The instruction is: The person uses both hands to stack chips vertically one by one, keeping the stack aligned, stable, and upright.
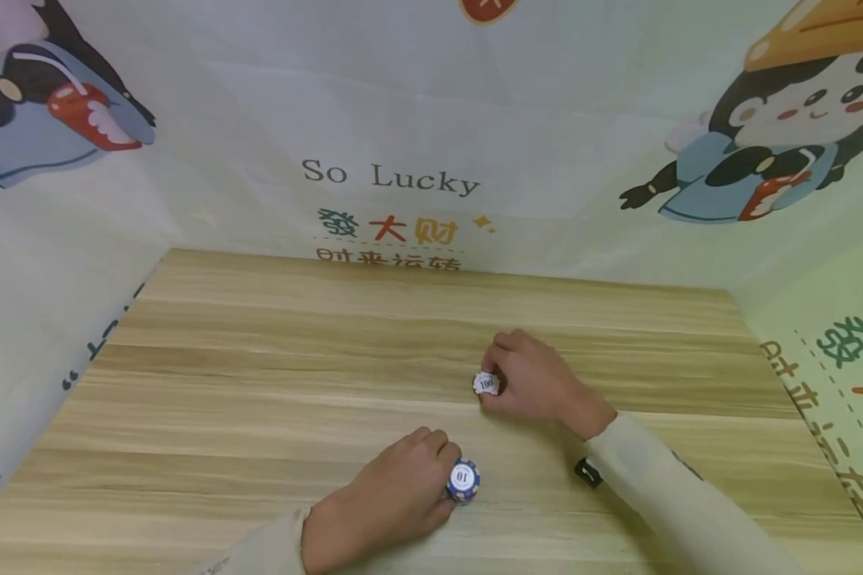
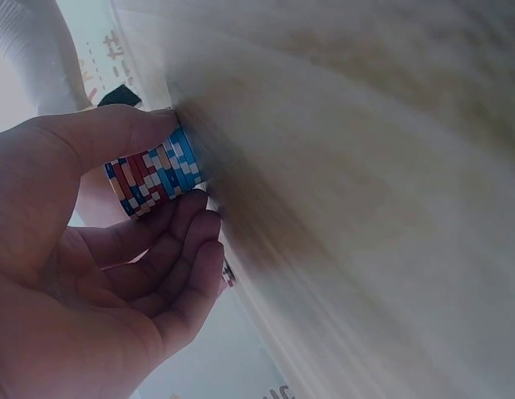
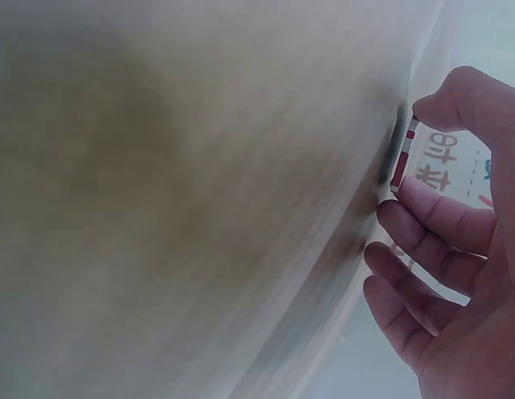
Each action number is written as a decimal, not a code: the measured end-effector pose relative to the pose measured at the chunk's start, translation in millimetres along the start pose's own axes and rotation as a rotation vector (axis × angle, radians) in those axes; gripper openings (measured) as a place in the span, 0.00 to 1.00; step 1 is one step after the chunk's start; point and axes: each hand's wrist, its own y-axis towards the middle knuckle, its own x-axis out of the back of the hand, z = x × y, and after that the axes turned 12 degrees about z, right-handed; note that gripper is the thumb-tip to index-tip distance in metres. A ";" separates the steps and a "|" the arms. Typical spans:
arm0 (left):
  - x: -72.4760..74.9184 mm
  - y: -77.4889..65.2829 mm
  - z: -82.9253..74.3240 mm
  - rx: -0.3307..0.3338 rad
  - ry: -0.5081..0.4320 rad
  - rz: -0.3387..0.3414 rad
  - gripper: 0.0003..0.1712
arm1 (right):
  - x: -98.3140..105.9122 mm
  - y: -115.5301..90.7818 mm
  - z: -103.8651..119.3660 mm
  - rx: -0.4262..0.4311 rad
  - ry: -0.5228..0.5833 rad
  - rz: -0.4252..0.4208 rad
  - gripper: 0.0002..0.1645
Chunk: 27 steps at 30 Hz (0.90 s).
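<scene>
My left hand [image 1: 395, 487] grips a stack of poker chips [image 1: 463, 480] by its sides, thumb on one side and fingers on the other. The top chip is blue and white and reads 10. In the left wrist view the stack [image 2: 158, 173] shows several layers with blue, red, orange and white edges, its base right at the tabletop. Farther forward and to the right, my right hand [image 1: 528, 379] pinches a poker chip [image 1: 486, 384] marked 100. That chip [image 3: 404, 158] has a red and white edge in the right wrist view and sits close over the table.
The wood-grain table [image 1: 259, 359] is bounded at the back and sides by a pale printed cloth [image 1: 259, 120] with cartoon figures and lettering. A small black object [image 1: 587, 472] shows under the right sleeve [image 1: 676, 487].
</scene>
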 end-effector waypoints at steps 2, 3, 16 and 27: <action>0.0 -0.3 0.2 0.000 -0.010 -0.010 0.21 | -0.7 -3.0 1.6 0.006 0.001 -0.003 0.19; 0.0 -0.5 0.3 0.000 -0.014 -0.014 0.20 | -1.2 -4.3 2.3 0.011 -0.003 -0.006 0.19; -1.0 -1.2 0.2 0.006 -0.034 -0.028 0.19 | -2.6 -23.4 19.1 0.081 -0.021 -0.044 0.19; -1.2 -0.5 1.5 -0.005 -0.044 -0.025 0.21 | -0.3 -39.2 31.2 0.105 0.018 -0.057 0.20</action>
